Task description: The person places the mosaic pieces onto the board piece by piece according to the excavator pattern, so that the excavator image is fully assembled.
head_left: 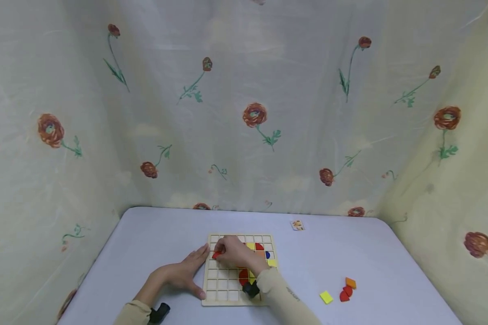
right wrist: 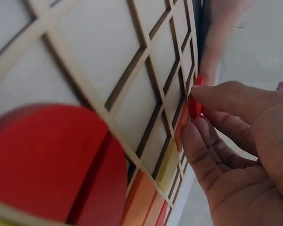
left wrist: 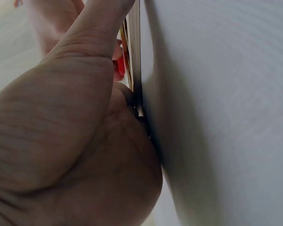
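Note:
A wooden grid board [head_left: 222,296] lies on the table, some of its cells filled with red, yellow, orange and blue pieces. Between thumb and fingers my right hand [head_left: 236,253] pinches a red rounded piece [head_left: 216,255] over the board's left side; in the right wrist view the red piece [right wrist: 196,100] stands on edge near the grid bars. My left hand [head_left: 184,272] lies with fingers spread along the board's left edge, its fingertips and thumb touching the frame. The right forearm hides part of the board. In the left wrist view the palm [left wrist: 75,127] covers much of the picture.
To the right on the table lie a yellow square tile [head_left: 326,297], an orange tile [head_left: 350,283] and red pieces [head_left: 344,295]. A small printed card [head_left: 297,225] lies behind the board. A flowered curtain [head_left: 293,158] surrounds the table [head_left: 158,232].

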A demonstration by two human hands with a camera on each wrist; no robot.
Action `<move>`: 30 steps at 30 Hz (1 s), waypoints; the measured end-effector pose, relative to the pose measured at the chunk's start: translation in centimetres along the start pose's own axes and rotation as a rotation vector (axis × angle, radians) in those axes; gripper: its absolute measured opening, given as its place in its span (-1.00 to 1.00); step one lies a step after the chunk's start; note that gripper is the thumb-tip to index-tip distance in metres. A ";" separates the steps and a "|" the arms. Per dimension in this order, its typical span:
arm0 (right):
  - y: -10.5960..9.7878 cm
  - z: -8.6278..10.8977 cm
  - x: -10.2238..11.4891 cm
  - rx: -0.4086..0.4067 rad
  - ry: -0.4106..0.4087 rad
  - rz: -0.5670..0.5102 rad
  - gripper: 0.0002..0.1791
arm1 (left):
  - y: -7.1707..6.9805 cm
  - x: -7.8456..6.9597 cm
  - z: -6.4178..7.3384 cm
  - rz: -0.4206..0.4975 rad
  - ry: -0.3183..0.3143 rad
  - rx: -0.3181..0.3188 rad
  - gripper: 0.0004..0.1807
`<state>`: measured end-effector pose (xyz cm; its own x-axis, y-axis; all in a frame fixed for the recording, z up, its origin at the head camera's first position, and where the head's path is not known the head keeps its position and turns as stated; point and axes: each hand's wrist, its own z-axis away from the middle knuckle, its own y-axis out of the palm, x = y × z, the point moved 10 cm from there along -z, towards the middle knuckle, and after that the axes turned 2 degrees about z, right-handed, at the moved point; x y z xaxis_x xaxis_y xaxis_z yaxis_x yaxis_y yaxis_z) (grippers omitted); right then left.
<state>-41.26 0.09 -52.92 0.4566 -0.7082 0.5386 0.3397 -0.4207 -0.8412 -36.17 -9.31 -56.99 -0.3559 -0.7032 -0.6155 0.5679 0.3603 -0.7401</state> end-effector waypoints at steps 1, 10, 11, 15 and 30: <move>0.1 -0.1 0.0 0.001 0.010 0.002 -0.88 | 0.0 -0.1 0.0 0.001 0.002 0.000 0.41; 0.5 -0.8 -0.1 0.015 0.006 -0.021 -0.83 | 0.1 0.2 -0.1 0.011 -0.030 0.015 0.42; 0.4 -0.9 -0.1 0.015 0.002 -0.031 -0.83 | 0.1 0.2 -0.1 0.010 -0.034 0.015 0.43; 0.4 -1.1 -0.3 0.016 0.003 -0.049 -0.82 | 0.0 0.3 -0.2 0.009 -0.033 0.009 0.43; -0.6 0.2 0.1 -0.005 0.016 0.010 -0.71 | 0.1 0.4 -0.4 0.002 -0.027 0.009 0.44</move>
<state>-41.21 0.38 -52.36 0.4466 -0.7210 0.5297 0.3316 -0.4165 -0.8465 -36.55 -9.29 -57.44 -0.3351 -0.7189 -0.6090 0.5752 0.3559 -0.7365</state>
